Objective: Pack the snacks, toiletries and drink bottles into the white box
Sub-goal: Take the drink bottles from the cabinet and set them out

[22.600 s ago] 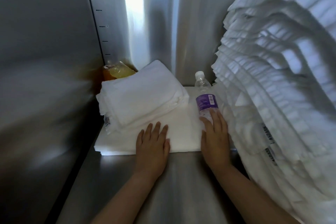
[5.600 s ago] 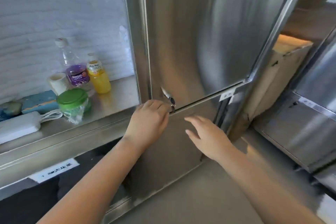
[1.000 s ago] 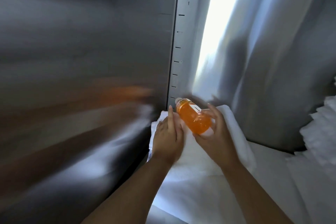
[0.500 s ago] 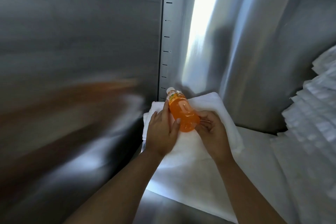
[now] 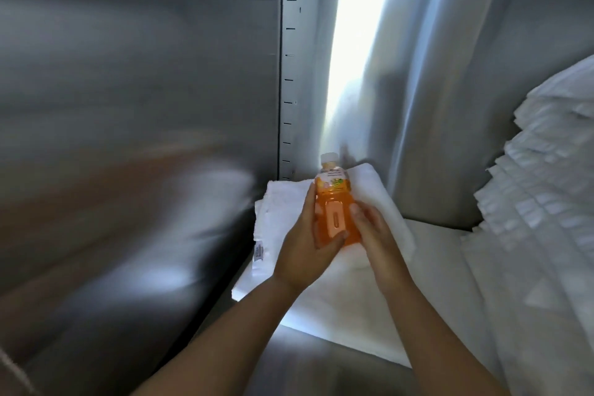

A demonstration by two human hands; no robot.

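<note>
An orange drink bottle with a white cap and a yellow-green label is held between both hands above a folded white towel, inside a steel cabinet. My left hand wraps around the bottle's left side, thumb curled under its base. My right hand grips the bottle's right side with the thumb on its front. The white box is not in view.
Steel walls close in on the left and behind. A tall leaning stack of folded white towels fills the right. More flat white towels lie on the steel shelf under my forearms.
The bottle has turned more upright and come slightly towards me. My left hand has closed further around it, and my right hand has shifted onto its right side.
</note>
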